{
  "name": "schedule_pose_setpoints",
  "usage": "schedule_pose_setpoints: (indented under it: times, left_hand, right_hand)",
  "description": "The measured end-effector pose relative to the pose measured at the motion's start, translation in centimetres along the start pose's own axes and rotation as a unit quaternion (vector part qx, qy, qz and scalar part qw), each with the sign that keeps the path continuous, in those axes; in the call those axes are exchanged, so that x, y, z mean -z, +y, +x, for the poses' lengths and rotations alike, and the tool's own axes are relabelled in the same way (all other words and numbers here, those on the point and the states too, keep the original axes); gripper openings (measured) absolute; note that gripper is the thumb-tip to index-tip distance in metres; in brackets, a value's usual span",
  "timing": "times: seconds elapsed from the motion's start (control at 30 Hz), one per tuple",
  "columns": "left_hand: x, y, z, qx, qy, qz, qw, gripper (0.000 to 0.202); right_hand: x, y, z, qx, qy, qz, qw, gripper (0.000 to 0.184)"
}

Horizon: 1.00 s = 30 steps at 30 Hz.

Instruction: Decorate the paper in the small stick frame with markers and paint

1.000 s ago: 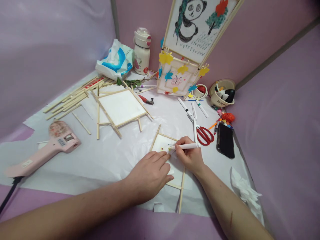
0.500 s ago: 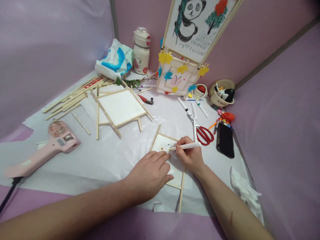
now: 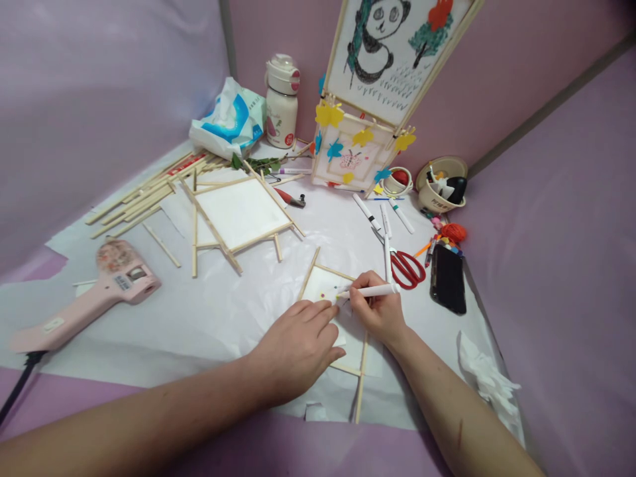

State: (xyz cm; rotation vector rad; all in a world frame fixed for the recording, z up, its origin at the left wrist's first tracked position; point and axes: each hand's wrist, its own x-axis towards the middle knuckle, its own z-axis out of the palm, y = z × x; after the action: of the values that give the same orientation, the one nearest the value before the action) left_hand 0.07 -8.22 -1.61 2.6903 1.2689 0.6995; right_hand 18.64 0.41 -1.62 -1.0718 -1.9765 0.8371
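White marker (image 3: 376, 290): gripped in the right hand (image 3: 378, 309), tip at the framed sheet (image 3: 356, 350). Framed sheet: lay on the desk (image 3: 209, 324) under the left hand (image 3: 298, 344), palm down, grasping nothing. Risks: brushing skin could have smeared wet ink; lighter pressure, let the sheet slip.

The left hand (image 3: 298, 344) covers much of the left side of the small framed sheet (image 3: 354, 351); the right hand (image 3: 378, 311) hides its upper right corner and part of the white marker (image 3: 381, 290). Marker-tip contact cannot be confirmed. Coloured marks (image 3: 322, 295) are too small to identify. The top edge cuts the panda picture (image 3: 370, 99); the left edge cuts the black cord (image 3: 24, 381).
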Motion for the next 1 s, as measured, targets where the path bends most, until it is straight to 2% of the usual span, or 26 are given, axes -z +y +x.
schedule_pose_setpoints:
  times: [1.0]
  left_hand:
    - [-0.18,-0.14,0.02,0.001,0.004,0.0,1.0,0.032]
  right_hand:
    - [0.01,-0.18,0.12,0.005,0.002,-0.022,1.0,0.014]
